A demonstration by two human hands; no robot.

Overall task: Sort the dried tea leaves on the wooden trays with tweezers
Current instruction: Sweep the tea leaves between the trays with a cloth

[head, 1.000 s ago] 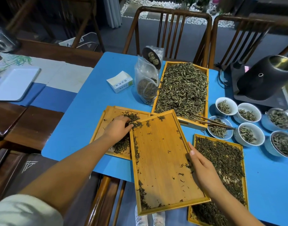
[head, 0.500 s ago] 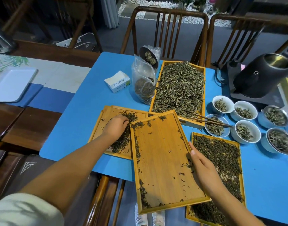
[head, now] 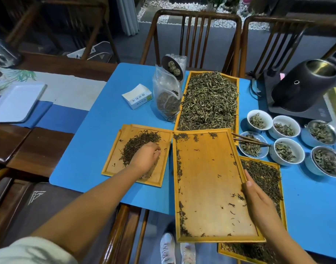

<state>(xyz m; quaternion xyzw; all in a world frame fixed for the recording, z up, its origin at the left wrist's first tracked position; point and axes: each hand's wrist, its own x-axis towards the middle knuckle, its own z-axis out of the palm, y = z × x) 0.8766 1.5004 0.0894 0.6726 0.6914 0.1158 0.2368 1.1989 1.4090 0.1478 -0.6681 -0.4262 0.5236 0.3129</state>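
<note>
Four wooden trays lie on the blue mat. The left tray (head: 113, 168) holds a dark pile of tea leaves (head: 138, 145); my left hand (head: 145, 161) rests on that pile, fingers bent down onto it. The long middle tray (head: 207, 187) is nearly bare, with leaves along its left rim. My right hand (head: 258, 204) grips its right rim, thumb on top. It overlaps the right tray (head: 277, 166) of dark leaves. A far tray (head: 209, 100) is heaped with greenish leaves. Wooden tweezers (head: 249, 140) lie across a bowl, untouched.
Several white and metal bowls (head: 288, 151) of leaves stand at the right. A black kettle-like device (head: 304, 86) sits behind them. A plastic bag (head: 166, 100) and a white box (head: 137, 96) stand left of the far tray. Two chairs (head: 197, 35) line the far edge.
My left hand drew back toward me across the left tray, gathering the leaves into a pile. The middle tray swung straighter and no longer overlaps the left tray.
</note>
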